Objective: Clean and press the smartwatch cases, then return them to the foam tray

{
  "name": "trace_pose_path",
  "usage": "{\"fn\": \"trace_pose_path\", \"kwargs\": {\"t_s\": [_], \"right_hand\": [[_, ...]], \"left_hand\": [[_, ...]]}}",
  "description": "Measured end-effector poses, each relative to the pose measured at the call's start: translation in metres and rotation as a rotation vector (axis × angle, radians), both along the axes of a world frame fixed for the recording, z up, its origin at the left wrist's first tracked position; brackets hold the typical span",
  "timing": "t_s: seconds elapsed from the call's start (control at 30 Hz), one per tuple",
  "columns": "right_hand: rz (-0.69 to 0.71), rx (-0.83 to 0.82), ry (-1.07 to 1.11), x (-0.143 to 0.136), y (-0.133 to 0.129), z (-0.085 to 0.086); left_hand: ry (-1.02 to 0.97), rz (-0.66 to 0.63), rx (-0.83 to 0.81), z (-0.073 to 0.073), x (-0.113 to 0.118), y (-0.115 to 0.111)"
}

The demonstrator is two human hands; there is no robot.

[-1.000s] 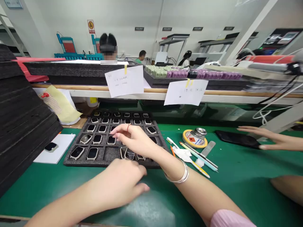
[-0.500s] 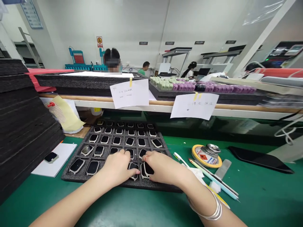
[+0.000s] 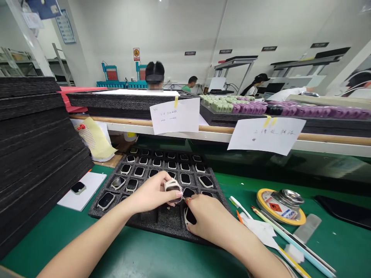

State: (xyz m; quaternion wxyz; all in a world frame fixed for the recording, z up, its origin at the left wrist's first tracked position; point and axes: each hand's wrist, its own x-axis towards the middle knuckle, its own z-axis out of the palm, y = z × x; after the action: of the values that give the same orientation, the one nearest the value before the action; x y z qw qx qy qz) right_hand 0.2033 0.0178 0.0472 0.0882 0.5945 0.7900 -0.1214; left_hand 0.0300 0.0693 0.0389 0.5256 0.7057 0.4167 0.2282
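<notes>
A black foam tray (image 3: 145, 224) holds rows of smartwatch bodies with pale frames and dark screens, one to a pocket. My left hand (image 3: 155, 191) is closed around a smartwatch (image 3: 174, 190), raised just above the tray; its pale frame and dark face show between thumb and fingers. Below it, a front pocket (image 3: 169, 218) is bare. At the tray's front right, my right hand (image 3: 207, 216) curls its thumb and fingers round another smartwatch (image 3: 189, 217) that sits in its pocket. The right fingertips are partly hidden.
Left stands a tall stack of black foam trays (image 3: 37, 154). Beside it a smartwatch (image 3: 78, 188) lies on white paper (image 3: 84, 199). To the right are a brush (image 3: 240, 206), pens, yellow tape (image 3: 262, 197) and a metal-topped bottle (image 3: 290, 197). A loaded shelf (image 3: 214, 135) crosses behind; people sit beyond.
My left hand has lifted a smartwatch up out of the front row, baring its pocket. My right hand stays at the front-right pocket. The whole view has shifted slightly.
</notes>
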Motion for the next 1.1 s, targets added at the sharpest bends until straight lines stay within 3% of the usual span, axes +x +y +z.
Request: {"fn": "trace_pose_path", "kwargs": {"t_s": [0.2, 0.53, 0.83, 1.0, 1.1], "right_hand": [[-0.01, 0.004, -0.023, -0.003, -0.002, -0.001], [0.024, 0.0, 0.026, 0.003, 0.001, -0.004], [0.077, 0.034, 0.075, 0.008, 0.005, -0.008], [0.109, 0.046, 0.137, 0.025, 0.009, 0.003], [0.047, 0.14, 0.162, 0.034, 0.005, 0.012]], "left_hand": [[-0.342, 0.126, -0.249, 0.012, 0.002, 0.0], [-0.558, 0.254, -0.573, -0.007, 0.006, 0.006], [-0.687, 0.334, -0.653, -0.008, 0.011, 0.006], [-0.727, 0.357, -0.649, -0.008, 0.013, 0.002], [-0.727, 0.363, -0.651, -0.01, 0.014, 0.0]]}}
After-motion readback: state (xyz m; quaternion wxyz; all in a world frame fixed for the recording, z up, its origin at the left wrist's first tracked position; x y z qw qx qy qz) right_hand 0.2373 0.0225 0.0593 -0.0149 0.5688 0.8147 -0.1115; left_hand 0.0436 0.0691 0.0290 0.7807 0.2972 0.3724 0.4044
